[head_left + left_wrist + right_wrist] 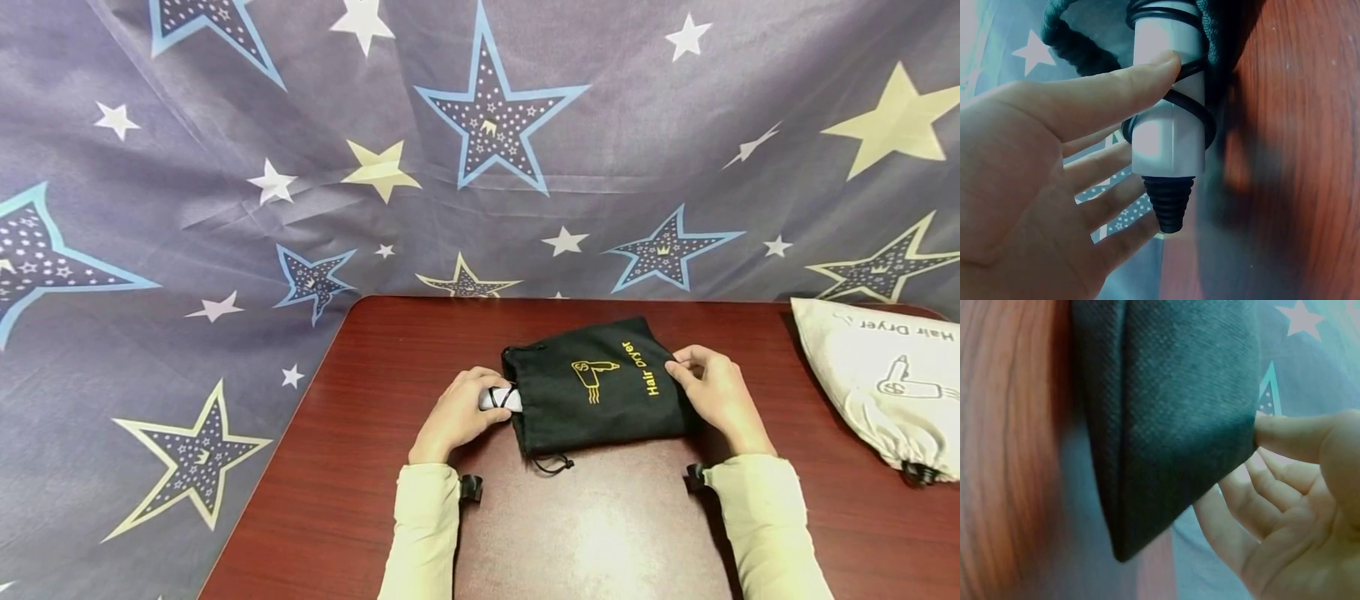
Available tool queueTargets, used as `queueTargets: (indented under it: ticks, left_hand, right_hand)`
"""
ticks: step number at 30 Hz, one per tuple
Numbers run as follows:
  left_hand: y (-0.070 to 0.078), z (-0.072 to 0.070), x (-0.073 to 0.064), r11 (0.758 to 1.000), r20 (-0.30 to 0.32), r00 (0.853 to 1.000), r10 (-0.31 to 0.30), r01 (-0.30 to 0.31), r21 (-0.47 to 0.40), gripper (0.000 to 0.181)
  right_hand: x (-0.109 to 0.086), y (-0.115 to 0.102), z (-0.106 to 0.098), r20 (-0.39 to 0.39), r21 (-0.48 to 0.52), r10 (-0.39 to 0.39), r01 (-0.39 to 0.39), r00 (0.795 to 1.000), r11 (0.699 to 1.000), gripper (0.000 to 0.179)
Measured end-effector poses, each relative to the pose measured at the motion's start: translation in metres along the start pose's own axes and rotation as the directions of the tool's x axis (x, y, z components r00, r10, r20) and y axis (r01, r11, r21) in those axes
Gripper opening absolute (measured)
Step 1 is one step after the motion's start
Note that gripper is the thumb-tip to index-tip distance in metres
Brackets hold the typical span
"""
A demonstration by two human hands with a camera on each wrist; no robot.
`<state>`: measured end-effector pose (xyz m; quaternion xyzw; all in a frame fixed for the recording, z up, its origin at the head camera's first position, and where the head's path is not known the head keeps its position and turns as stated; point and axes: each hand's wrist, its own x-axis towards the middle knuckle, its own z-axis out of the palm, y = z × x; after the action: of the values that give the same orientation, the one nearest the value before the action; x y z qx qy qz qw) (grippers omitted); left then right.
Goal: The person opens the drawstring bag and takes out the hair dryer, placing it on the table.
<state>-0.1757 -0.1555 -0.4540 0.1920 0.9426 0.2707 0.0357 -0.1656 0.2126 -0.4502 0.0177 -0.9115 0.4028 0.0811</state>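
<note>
Black bag (pixel 600 392) lies on table (pixel 360 483) toward far edge, held at opposite ends, seemingly to steady it. Left hand (pixel 459 410): fingers half spread, thumb pinching cord-wrapped white handle (pixel 1163 128) jutting toward table's left edge. Right hand (pixel 716 393): thumb and fingers nearly together, pinching bag's other end.

You can pass between your two forearms over the glossy red-brown wooden tabletop (pixel 337 475), though a thin black cord loop (pixel 553 467) juts into that lane from the black cloth drawstring bag (pixel 607 417). Your left hand (pixel 459 410) and the white, cord-wrapped cylindrical handle (pixel 491 399) crowd its mouth; your right hand (pixel 716 390) blocks the opposite end. A cream cloth drawstring bag (pixel 855 375) limits you rightward, a purple-grey star-printed curtain (pixel 420 242) behind.
</note>
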Motion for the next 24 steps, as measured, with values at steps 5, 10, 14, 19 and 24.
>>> queueTargets:
  ticks: [5, 10, 14, 19, 24]
  left_hand:
    - [-0.003, -0.002, -0.002, 1.0, -0.015, 1.0, 0.001, -0.001, -0.001, 0.033]
    - [-0.004, -0.005, -0.004, 1.0, -0.012, 1.0, -0.016, 0.016, -0.003, 0.032]
    - [-0.004, -0.008, -0.006, 1.0, -0.014, 1.0, -0.009, 0.009, -0.006, 0.032]
    - [-0.005, -0.012, -0.008, 1.0, -0.025, 1.0, -0.015, 0.014, -0.002, 0.032]
    - [-0.004, -0.015, -0.007, 0.999, -0.024, 0.999, -0.031, 0.031, -0.029, 0.039]
  right_hand:
    - [-0.001, 0.003, -0.003, 0.014, 0.005, 0.025, -0.025, 1.0, 1.0, 0.021]
    - [-0.001, 0.004, -0.005, 0.02, 0.015, 0.029, -0.029, 0.999, 0.999, 0.023]
    - [-0.002, 0.005, -0.005, 0.018, 0.002, 0.028, -0.029, 0.999, 1.0, 0.021]
    - [-0.002, 0.005, -0.007, 0.031, -0.003, 0.035, -0.035, 0.999, 0.999, 0.021]
    - [-0.001, 0.003, -0.01, 0.091, 0.003, 0.045, -0.045, 0.995, 0.999, 0.027]
